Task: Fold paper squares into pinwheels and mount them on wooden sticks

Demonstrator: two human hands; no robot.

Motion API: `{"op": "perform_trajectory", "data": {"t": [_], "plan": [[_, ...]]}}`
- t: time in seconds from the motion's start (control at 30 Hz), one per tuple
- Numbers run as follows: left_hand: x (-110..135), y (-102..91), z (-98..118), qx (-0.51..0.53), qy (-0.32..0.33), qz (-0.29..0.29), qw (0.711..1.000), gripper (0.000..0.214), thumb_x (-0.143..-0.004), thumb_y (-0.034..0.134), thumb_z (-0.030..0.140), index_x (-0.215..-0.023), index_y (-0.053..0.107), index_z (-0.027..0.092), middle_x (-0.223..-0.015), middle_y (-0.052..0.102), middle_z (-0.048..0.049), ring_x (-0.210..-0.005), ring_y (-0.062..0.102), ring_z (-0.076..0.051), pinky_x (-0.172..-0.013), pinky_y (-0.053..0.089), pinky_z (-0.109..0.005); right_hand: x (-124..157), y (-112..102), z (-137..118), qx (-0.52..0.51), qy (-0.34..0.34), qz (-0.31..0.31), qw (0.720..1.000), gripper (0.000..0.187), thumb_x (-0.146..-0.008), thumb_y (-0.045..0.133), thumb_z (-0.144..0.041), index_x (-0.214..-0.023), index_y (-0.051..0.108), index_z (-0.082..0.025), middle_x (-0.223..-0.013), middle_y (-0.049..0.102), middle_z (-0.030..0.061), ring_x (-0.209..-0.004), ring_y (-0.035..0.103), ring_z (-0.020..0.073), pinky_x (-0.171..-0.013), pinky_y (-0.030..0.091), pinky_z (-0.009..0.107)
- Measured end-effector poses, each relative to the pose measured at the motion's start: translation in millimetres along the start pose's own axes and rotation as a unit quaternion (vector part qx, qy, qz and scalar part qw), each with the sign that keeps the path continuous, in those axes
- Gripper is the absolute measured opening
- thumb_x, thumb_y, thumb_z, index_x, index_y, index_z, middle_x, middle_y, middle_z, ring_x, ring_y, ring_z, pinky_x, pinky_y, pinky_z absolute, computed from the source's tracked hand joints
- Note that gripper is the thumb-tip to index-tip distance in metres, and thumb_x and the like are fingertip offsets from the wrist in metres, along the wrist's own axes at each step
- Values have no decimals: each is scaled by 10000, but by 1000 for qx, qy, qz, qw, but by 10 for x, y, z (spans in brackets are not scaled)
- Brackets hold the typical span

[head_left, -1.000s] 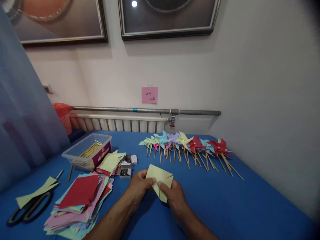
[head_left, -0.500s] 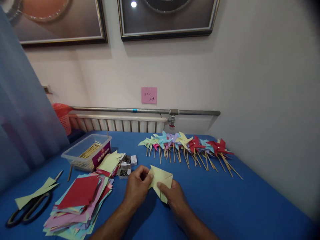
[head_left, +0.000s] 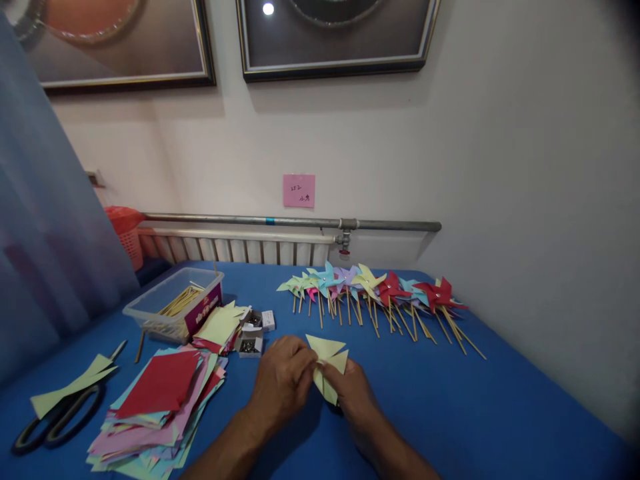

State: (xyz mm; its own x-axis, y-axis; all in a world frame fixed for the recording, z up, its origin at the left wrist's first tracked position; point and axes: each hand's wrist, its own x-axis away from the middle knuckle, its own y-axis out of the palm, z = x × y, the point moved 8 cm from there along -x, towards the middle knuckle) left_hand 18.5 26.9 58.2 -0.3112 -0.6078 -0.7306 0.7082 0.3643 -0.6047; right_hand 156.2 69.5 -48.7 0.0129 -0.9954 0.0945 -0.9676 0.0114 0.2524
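Note:
A pale yellow paper square (head_left: 327, 357), cut and partly folded toward its middle, is held just above the blue table (head_left: 450, 407). My left hand (head_left: 283, 383) is closed, its fingers pinching the paper's centre from the left. My right hand (head_left: 350, 393) grips the paper's lower right part, thumb on top. A row of finished paper pinwheels (head_left: 380, 293) on wooden sticks lies beyond the hands, toward the wall.
A stack of coloured paper squares (head_left: 160, 400) lies at left, with black scissors (head_left: 55, 417) and a yellow paper strip further left. A clear plastic tub of wooden sticks (head_left: 175, 303) and small boxes of pins (head_left: 250, 333) sit behind. A radiator and pipe (head_left: 290, 223) run along the wall.
My left hand has pushed the paper's left flap over to the centre and now covers it. The paper looks smaller and more folded. My right hand has hardly moved.

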Motion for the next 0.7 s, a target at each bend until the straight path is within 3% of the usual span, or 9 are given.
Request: {"op": "perform_trajectory", "data": {"t": [0.2, 0.7], "plan": [[-31, -37, -39, 29, -13, -4, 999, 283, -1035, 517, 175, -952, 786, 202, -859, 712, -82, -801, 636, -199, -714, 453, -323, 44, 29, -72, -16, 2, -6, 1000, 477, -652, 951, -509, -961, 819, -170, -763, 812, 47, -687, 723, 254, -657, 549, 327], [-12, 11, 38, -92, 57, -9, 994, 330, -1045, 505, 149, -781, 694, 200, -788, 675, -54, -738, 559, -194, -719, 328, -350, 79, 83, -114, -24, -4, -31, 999, 409, -689, 948, -519, -859, 790, -182, -758, 782, 43, -726, 702, 252, -708, 545, 335]]}}
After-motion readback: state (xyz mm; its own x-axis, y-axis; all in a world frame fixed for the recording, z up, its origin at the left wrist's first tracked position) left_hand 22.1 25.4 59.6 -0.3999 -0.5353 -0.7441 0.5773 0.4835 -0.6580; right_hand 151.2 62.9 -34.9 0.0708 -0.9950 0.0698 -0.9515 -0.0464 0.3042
